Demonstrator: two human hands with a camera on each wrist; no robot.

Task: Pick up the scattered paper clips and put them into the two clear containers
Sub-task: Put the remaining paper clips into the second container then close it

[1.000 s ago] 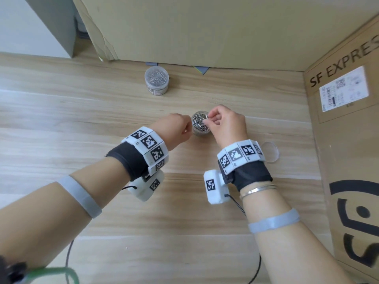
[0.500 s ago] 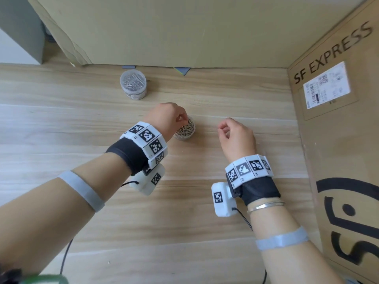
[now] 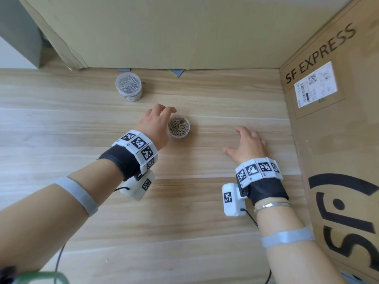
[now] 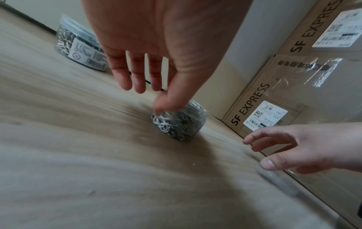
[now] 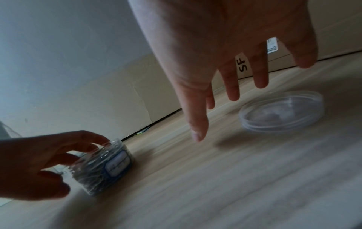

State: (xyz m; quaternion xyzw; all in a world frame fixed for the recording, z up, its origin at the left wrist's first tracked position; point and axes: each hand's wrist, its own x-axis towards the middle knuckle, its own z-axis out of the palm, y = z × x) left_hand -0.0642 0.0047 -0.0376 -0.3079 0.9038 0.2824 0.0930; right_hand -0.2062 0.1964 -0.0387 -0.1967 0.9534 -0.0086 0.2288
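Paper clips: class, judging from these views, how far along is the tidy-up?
Nearly finished. Done: no loose clips show on the table; the far container is lidded and full. In hand: left hand sits at the open container; right hand reaches toward the clear lid. Left: capping it.

We are counting two clear containers on the wooden table [image 3: 61,124]: a capped container [image 3: 128,87] at the back and an uncapped container [image 3: 178,128] nearer us, both filled with paper clips [image 3: 178,125] too many and too tangled to number; we are counting one loose clear lid [image 5: 282,111]; we are seeing two hands, the left hand [image 3: 155,124] and the right hand [image 3: 246,146]; we are finding two cardboard boxes, the back box [image 3: 164,31] and the SF EXPRESS box [image 3: 336,140].
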